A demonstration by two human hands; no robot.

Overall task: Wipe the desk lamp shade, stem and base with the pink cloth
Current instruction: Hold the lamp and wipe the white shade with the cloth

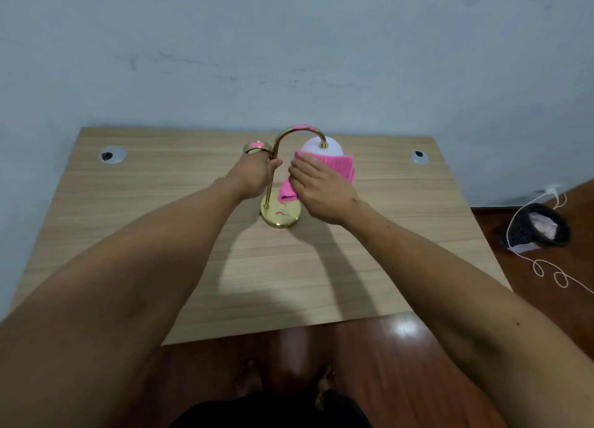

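A gold desk lamp stands mid-desk, with a round gold base (281, 218), a curved gold stem (279, 144) and a white shade (321, 149). My left hand (255, 176) is closed around the stem's lower upright part. My right hand (316, 188) presses the pink cloth (337, 167) against the near side of the shade. One end of the cloth hangs down beside the stem toward the base. A small gold ring-shaped part (255, 147) sticks out behind my left hand.
The wooden desk (273, 283) stands against a pale blue wall, with a cable grommet at far left (112, 155) and far right (419, 156). On the floor to the right lie a black mesh bin (540, 226) and a white cord (546, 268).
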